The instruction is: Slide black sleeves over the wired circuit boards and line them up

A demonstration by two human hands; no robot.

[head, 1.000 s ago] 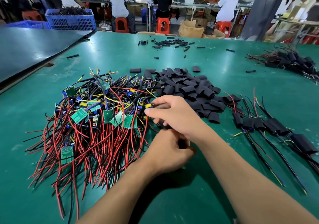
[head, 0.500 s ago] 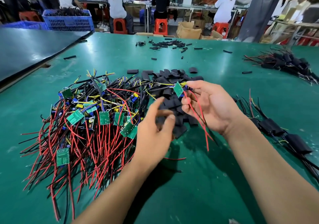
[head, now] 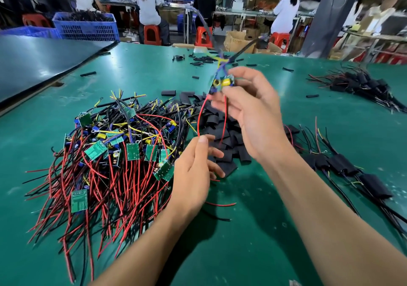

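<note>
Gripping a wired circuit board [head: 222, 83] in the right hand [head: 253, 120], raised above the green counter [head: 253, 241] a little right of centre, fingers [head: 222, 107] closing round it from both sides. Letting its dark and yellow leads [head: 242, 51] stick up and away toward the far side, blurred, and a red wire [head: 198, 120] hang down from it in a long curve. Pinching the low end of that red wire between thumb and forefinger of the left hand [head: 191, 175], lower and nearer, the other fingers loosely curled; not showing clearly whether anything else is sitting in that hand. Working right over a heap of black sleeves [head: 226, 141] lying on the counter behind both hands. Sitting just right of a big tangle of bare boards [head: 105, 158] with red and black wires, spreading across the left of the counter. Having a row of sleeved boards [head: 339, 164] lined up on the right, wires trailing near and far, with another dark bundle [head: 361, 85] lying well apart at the far right and loose sleeve pieces [head: 202, 59] scattered toward the far edge.
</note>
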